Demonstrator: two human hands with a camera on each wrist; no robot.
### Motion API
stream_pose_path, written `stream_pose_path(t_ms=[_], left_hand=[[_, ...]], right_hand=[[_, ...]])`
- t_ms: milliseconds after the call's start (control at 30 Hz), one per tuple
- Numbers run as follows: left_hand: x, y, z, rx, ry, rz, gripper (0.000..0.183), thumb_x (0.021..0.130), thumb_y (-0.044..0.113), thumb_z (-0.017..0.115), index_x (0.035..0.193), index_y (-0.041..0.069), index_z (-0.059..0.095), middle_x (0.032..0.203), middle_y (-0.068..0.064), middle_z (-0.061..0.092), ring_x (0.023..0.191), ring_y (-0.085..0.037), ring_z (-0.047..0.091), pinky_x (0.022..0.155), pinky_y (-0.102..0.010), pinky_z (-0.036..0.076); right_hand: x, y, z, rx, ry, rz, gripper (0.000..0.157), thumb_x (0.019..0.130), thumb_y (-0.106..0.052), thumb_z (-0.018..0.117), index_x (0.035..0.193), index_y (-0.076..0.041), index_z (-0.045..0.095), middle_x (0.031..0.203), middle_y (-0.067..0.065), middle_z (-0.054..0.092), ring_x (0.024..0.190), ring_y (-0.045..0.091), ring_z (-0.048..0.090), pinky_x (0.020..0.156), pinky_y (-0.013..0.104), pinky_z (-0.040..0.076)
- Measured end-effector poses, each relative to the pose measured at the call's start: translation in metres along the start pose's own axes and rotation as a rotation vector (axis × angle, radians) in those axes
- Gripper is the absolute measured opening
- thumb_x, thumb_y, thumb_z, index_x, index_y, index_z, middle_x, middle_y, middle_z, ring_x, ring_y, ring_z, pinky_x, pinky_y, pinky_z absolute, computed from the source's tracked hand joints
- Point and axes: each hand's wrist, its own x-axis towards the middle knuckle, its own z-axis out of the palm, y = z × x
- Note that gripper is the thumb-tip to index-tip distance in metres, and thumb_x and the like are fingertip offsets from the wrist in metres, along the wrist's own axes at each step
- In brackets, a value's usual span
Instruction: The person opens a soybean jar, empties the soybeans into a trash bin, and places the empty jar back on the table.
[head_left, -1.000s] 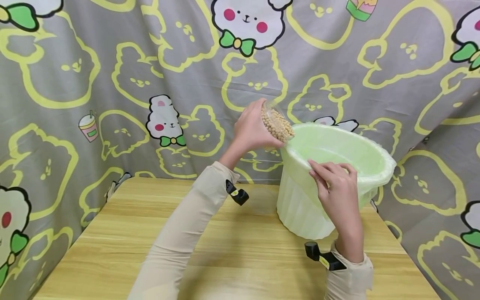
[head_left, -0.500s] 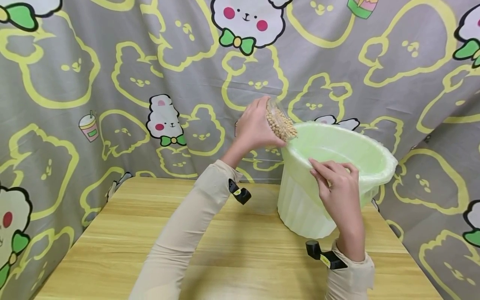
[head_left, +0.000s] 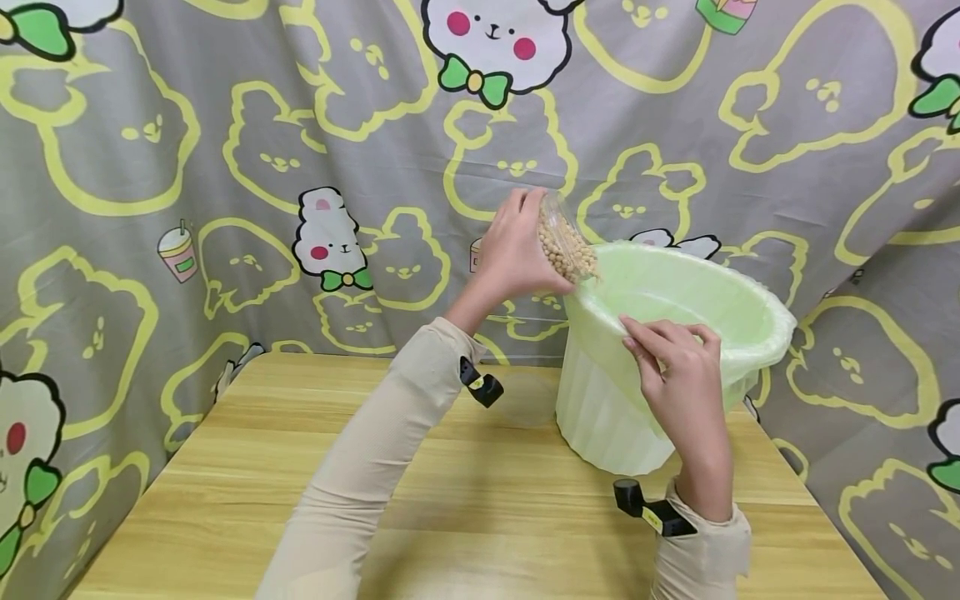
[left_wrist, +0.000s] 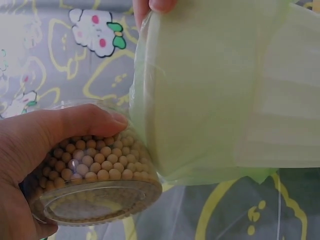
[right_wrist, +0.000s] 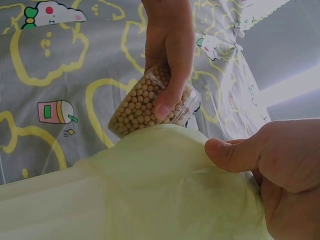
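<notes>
My left hand [head_left: 517, 250] grips a clear plastic jar [left_wrist: 95, 170] of small round beige balls [right_wrist: 140, 105]. The jar is tipped towards the bin, its mouth at the left part of the rim and its base facing the left wrist camera. A white ribbed trash can [head_left: 607, 417] stands on the table, lined with a pale green trash bag [head_left: 667, 287] folded over its rim. At the near rim, my right hand [head_left: 678, 367] pinches the bag's edge, thumb outside and fingers over the inner side. The bottom of the bin's inside is hidden.
A wooden table [head_left: 315, 467] carries the bin near its back right corner. Left of the bin lies a faint, clear round disc [head_left: 525, 400]. Behind hangs a grey curtain [head_left: 405, 167] with cartoon prints, close to the jar.
My left hand has shifted slightly right and up with the jar, tipping it further over the rim. The right hand keeps its hold, almost still.
</notes>
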Motion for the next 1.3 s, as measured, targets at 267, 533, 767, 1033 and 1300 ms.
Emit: stream_pose_path(t_ms=[267, 533, 767, 1033, 1300], left_hand=[[-0.0015, -0.0022, 0.0003, -0.015, 0.021, 0.035, 0.127, 0.052, 0.043, 0.099, 0.157, 0.017, 0.033, 0.153, -0.004, 0.042, 0.139, -0.022, 0.043, 0.103, -0.038, 0.052], [-0.0015, -0.0046, 0.0036, -0.063, 0.064, 0.057, 0.126, 0.05, 0.038, 0.099, 0.156, 0.016, 0.035, 0.153, -0.004, 0.046, 0.141, -0.023, 0.043, 0.108, -0.039, 0.049], [-0.0016, -0.0036, 0.0035, -0.056, 0.066, 0.047, 0.122, 0.051, 0.039, 0.098, 0.154, 0.018, 0.036, 0.152, -0.002, 0.047, 0.139, -0.022, 0.044, 0.106, -0.037, 0.05], [-0.0018, -0.0008, 0.0023, -0.005, 0.048, 0.037, 0.122, 0.053, 0.044, 0.097, 0.157, 0.024, 0.036, 0.156, 0.0, 0.045, 0.143, -0.021, 0.042, 0.11, -0.038, 0.048], [-0.0006, 0.0041, 0.0025, 0.079, 0.068, 0.091, 0.124, 0.053, 0.048, 0.097, 0.157, 0.022, 0.036, 0.154, 0.0, 0.047, 0.143, -0.02, 0.041, 0.114, -0.036, 0.044]], right_hand=[[0.0, -0.0001, 0.0005, 0.001, -0.007, 0.005, 0.026, 0.09, 0.002, 0.073, 0.116, 0.0, 0.076, 0.087, 0.017, 0.073, 0.07, 0.027, 0.058, 0.098, 0.054, 0.034], [0.0002, 0.0004, 0.0007, -0.003, -0.003, 0.004, 0.026, 0.089, 0.002, 0.073, 0.116, 0.0, 0.076, 0.088, 0.017, 0.074, 0.071, 0.028, 0.06, 0.098, 0.054, 0.034], [0.0001, 0.0009, -0.0011, -0.003, -0.006, 0.002, 0.027, 0.089, 0.002, 0.073, 0.116, 0.0, 0.076, 0.088, 0.017, 0.074, 0.07, 0.028, 0.059, 0.098, 0.055, 0.034], [-0.0004, -0.0002, -0.0011, -0.004, -0.007, 0.004, 0.027, 0.089, 0.002, 0.073, 0.116, 0.0, 0.076, 0.088, 0.017, 0.074, 0.07, 0.029, 0.06, 0.099, 0.055, 0.034], [-0.0005, 0.0007, -0.0004, -0.003, -0.004, 0.004, 0.027, 0.089, 0.002, 0.073, 0.116, 0.0, 0.076, 0.089, 0.018, 0.074, 0.071, 0.03, 0.061, 0.098, 0.055, 0.034]])
